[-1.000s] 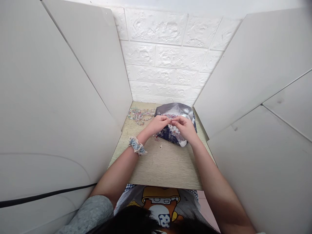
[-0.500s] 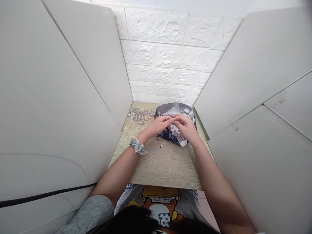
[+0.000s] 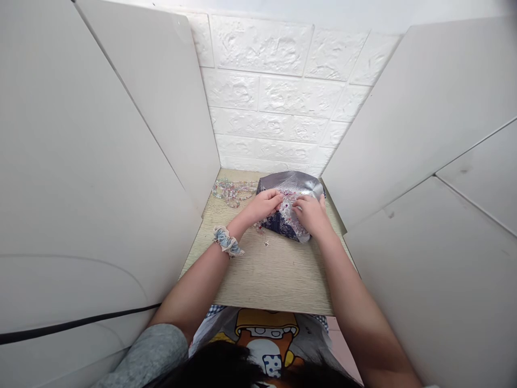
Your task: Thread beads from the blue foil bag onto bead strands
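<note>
A pouch (image 3: 278,224) with a dark blue patterned outside and a silver lining lies at the back of the small table, with many small pink, red and clear beads (image 3: 288,200) spread on it. Over its left part, my left hand (image 3: 264,206) has thumb and fingers pinched together; what they hold is too small to make out. My right hand (image 3: 312,214) rests over the beads on the right side, fingers bent and somewhat apart, tips at the beads. Nothing shows clearly between them. A blue scrunchie with lace (image 3: 228,241) circles my left wrist.
Strings of pastel beads (image 3: 232,191) lie at the table's back left. A tiny metal piece (image 3: 266,243) sits in front of the pouch on the wooden tabletop (image 3: 278,280). White panels (image 3: 404,124) close in both sides, and a white brick-pattern wall (image 3: 278,91) stands behind.
My hands were together, fingertips meeting above the pouch. Now they are apart: the right has moved down to the beads, while the left stays close to its former place.
</note>
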Motion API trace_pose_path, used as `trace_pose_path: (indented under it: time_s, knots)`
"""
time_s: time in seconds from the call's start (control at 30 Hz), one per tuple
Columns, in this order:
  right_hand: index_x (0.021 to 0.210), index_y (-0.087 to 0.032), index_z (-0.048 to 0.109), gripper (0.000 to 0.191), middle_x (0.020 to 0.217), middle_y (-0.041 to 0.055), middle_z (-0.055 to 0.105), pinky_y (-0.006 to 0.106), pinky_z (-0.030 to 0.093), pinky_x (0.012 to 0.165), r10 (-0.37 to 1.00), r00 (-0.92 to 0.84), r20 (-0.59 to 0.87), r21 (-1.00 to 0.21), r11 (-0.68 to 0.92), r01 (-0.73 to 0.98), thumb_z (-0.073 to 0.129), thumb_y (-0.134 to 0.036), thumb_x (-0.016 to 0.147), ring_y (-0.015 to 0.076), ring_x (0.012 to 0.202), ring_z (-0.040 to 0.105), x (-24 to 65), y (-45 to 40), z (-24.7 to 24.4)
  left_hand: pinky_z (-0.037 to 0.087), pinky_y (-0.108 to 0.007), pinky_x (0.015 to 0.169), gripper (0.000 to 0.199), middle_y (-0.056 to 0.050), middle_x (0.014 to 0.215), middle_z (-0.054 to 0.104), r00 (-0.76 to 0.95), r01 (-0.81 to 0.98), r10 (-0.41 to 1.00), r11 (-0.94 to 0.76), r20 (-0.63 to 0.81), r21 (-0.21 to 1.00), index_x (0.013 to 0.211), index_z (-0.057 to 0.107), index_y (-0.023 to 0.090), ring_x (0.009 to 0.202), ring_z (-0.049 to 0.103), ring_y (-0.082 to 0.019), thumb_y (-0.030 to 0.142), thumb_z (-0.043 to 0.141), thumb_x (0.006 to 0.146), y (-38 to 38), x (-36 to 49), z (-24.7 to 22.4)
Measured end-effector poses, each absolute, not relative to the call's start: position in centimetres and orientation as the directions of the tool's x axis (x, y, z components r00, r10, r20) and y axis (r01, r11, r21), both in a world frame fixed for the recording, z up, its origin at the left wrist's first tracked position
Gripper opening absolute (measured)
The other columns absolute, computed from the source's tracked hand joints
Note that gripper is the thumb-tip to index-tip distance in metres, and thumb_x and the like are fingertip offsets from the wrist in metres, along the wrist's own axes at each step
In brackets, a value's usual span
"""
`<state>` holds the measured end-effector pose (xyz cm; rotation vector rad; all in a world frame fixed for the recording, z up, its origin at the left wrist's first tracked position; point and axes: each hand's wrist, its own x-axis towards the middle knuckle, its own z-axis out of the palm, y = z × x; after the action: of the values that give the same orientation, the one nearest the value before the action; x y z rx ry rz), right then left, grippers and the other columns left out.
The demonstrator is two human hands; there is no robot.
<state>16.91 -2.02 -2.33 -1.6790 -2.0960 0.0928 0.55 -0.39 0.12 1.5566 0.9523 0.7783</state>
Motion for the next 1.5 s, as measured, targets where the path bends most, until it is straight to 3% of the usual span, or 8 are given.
trace_pose_path:
  time_s: [0.2, 0.4, 0.57, 0.67, 0.77, 0.83, 0.93, 1.5]
  knots:
    - [0.059, -0.019, 0.058, 0.024, 0.075, 0.0039, 0.057, 0.055, -0.004, 0.097, 0.947, -0.182, 0.265, -0.268, 0.253, 0.930, 0.040, -0.016, 0.075, 0.0178, 0.082, 0.049, 17.1, -1.6, -3.5, 0.023, -0.019, 0.040, 0.021, 0.007, 0.044, 0.030, 0.284, 0.215, 0.958, -0.107, 0.043, 0.971, 0.066, 0.043, 0.017, 0.039, 0.029, -0.005, 0.037, 0.044, 0.073, -0.2, 0.3, 0.5]
    - [0.054, -0.019, 0.051, 0.018, 0.064, 0.0015, 0.052, 0.053, 0.000, 0.098, 0.896, -0.165, 0.412, -0.383, 0.335, 0.861, 0.046, -0.012, 0.069, 0.0164, 0.071, 0.048, 17.2, -1.5, -4.4, 0.027, -0.021, 0.047, 0.023, 0.006, 0.044, 0.033, 0.240, 0.252, 0.967, -0.145, 0.083, 0.957, 0.063, 0.047, 0.016, 0.044, 0.031, -0.007, 0.038, 0.045, 0.071, 0.0, 0.3, 0.6]
    - [0.067, -0.020, 0.052, 0.010, 0.072, 0.0010, 0.056, 0.058, 0.001, 0.095, 0.933, -0.060, 0.354, -0.558, 0.262, 0.788, 0.046, -0.022, 0.074, 0.0176, 0.077, 0.050, 16.2, -1.6, -3.2, 0.026, -0.021, 0.049, 0.027, 0.005, 0.050, 0.039, 0.255, 0.284, 0.961, -0.176, 0.102, 0.942, 0.062, 0.052, 0.014, 0.048, 0.032, -0.006, 0.041, 0.048, 0.068, 0.0, 0.3, 0.4]
    - [0.072, -0.020, 0.053, 0.016, 0.075, 0.0019, 0.057, 0.050, 0.025, 0.092, 0.958, 0.022, 0.286, -0.805, 0.228, 0.548, 0.046, -0.034, 0.075, 0.0165, 0.075, 0.051, 15.3, -1.7, -2.1, 0.025, -0.021, 0.048, 0.030, 0.004, 0.052, 0.041, 0.291, 0.287, 0.952, -0.184, 0.098, 0.940, 0.064, 0.054, 0.013, 0.048, 0.032, -0.006, 0.043, 0.049, 0.067, 0.1, 0.3, 0.3]
    - [0.076, -0.019, 0.053, 0.020, 0.079, 0.0023, 0.058, 0.035, 0.041, 0.080, 0.980, 0.038, 0.197, -0.975, 0.192, 0.111, 0.050, -0.038, 0.072, 0.0139, 0.073, 0.054, 14.6, -1.9, -1.6, 0.024, -0.021, 0.047, 0.034, 0.003, 0.053, 0.042, 0.336, 0.297, 0.938, -0.197, 0.091, 0.934, 0.068, 0.057, 0.013, 0.048, 0.032, -0.006, 0.046, 0.049, 0.068, 0.1, 0.3, 0.2]
    - [0.076, -0.019, 0.053, 0.021, 0.080, 0.0014, 0.059, 0.031, 0.042, 0.078, 0.990, 0.033, 0.137, -0.983, 0.140, -0.117, 0.055, -0.038, 0.069, 0.0119, 0.071, 0.055, 14.3, -2.1, -1.5, 0.023, -0.021, 0.047, 0.037, 0.003, 0.053, 0.043, 0.358, 0.310, 0.929, -0.213, 0.093, 0.927, 0.070, 0.060, 0.012, 0.048, 0.032, -0.006, 0.048, 0.048, 0.068, 0.1, 0.3, 0.1]
    - [0.073, -0.019, 0.054, 0.023, 0.076, 0.0000, 0.060, 0.029, 0.043, 0.077, 0.998, 0.027, 0.050, -0.965, 0.055, -0.257, 0.059, -0.040, 0.065, 0.0103, 0.068, 0.056, 14.1, -2.2, -1.5, 0.022, -0.021, 0.046, 0.040, 0.002, 0.053, 0.046, 0.364, 0.333, 0.926, -0.226, 0.097, 0.915, 0.071, 0.063, 0.012, 0.048, 0.032, -0.006, 0.050, 0.049, 0.067, 0.0, 0.3, 0.2]
    - [0.077, -0.021, 0.055, 0.026, 0.076, -0.0025, 0.060, 0.021, 0.045, 0.066, 0.996, -0.056, -0.074, -0.925, -0.089, -0.370, 0.064, -0.039, 0.061, 0.0064, 0.063, 0.056, 14.1, -2.5, -1.7, 0.034, -0.021, 0.056, 0.041, -0.003, 0.067, 0.061, 0.323, 0.254, 0.939, -0.207, 0.119, 0.945, 0.074, 0.064, 0.011, 0.059, 0.048, -0.009, 0.049, 0.052, 0.065, -0.4, 0.5, 0.6]
